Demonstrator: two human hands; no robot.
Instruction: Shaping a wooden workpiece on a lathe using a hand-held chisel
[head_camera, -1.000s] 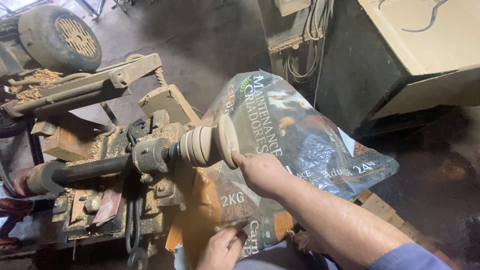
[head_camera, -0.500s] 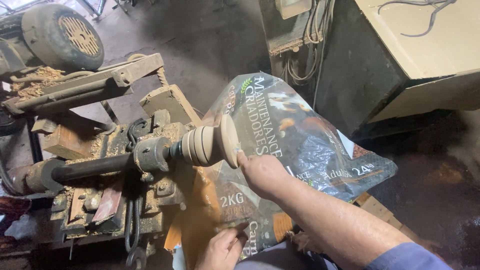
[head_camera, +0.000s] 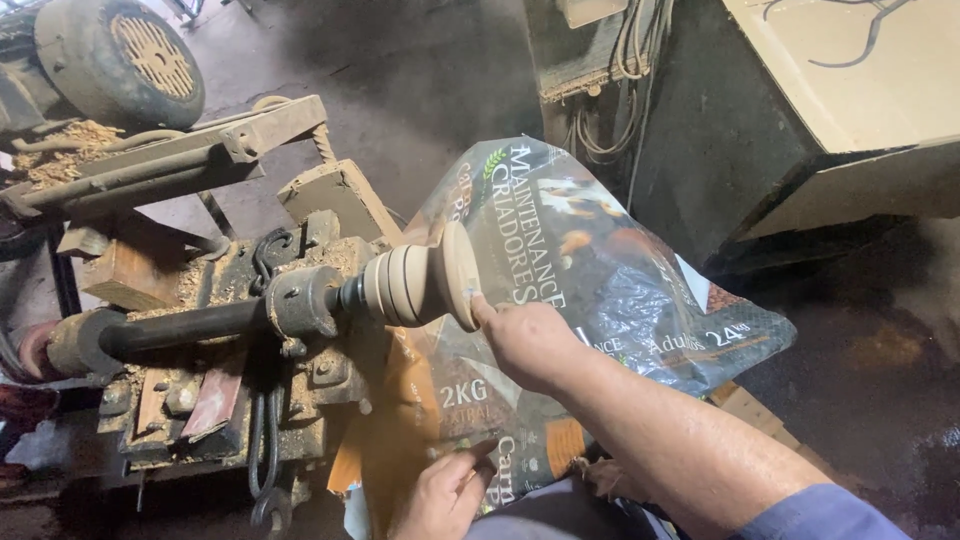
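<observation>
I am pressing the fingertips of my right hand (head_camera: 528, 340) against the flat end face of the pale round wooden workpiece (head_camera: 420, 285), which is sitting on the end of the dark steel spindle (head_camera: 180, 328) of the old lathe (head_camera: 240, 370). The hand is half curled, not gripping anything; only the fingers are touching the rim of the wide disc at the outer end. My left hand (head_camera: 440, 495) is resting low on the big shiny plastic feed sack (head_camera: 590, 290) that is lying behind and under the workpiece, with the fingers loosely bent and pinching nothing that I can see clearly. I cannot tell whether the piece is turning. To do this contact well, I think I should be keeping the pressure light and even, touching only the smooth face near the edge, and holding my blue sleeve (head_camera: 820, 515) and my wrist away from the spindle collar (head_camera: 300, 300) and the hanging black chain (head_camera: 268, 440). The long axis of the workpiece is running almost level from left to right, in one line with the spindle, a little downward toward my right hand. Its narrow ribbed end is pointing to the collar, and its wide disc end is pointing to me and to the sack. Wood shavings (head_camera: 70, 150) are lying on the frame near the grey electric motor (head_camera: 120, 60).
</observation>
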